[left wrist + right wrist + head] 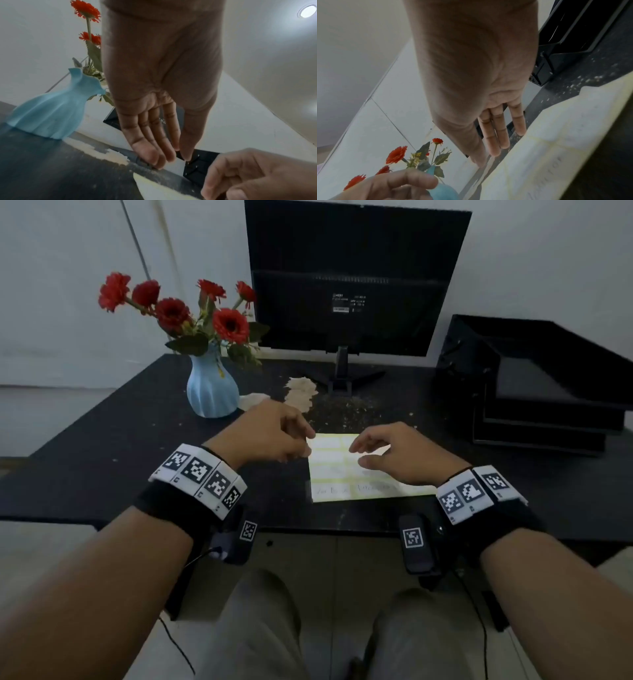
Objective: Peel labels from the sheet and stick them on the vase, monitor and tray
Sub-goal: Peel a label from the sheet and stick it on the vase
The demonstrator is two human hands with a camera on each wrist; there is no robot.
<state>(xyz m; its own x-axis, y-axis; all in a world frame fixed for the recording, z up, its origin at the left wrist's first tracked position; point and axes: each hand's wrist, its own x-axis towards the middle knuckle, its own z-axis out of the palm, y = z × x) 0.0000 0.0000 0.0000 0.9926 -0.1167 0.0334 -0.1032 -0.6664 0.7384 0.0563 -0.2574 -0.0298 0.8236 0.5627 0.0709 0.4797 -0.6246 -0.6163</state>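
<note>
Label sheet (346, 470), thin and floppy, near the surface's front edge; pick at a corner; both hands' grips hover loose, empty.

A right hand (479, 81) fills the centre, seen from the wrist, its fingers (500, 134) straight and reaching down toward the edge of a pale yellow paper label sheet (547, 142) lying on a dark speckled table (599, 65). Faint handwriting marks the sheet. A black plastic stacked tray (565, 33) stands at upper right. At lower left, another hand (388, 188) partly covers a light blue vase (445, 190) of red artificial flowers (396, 154).
</note>
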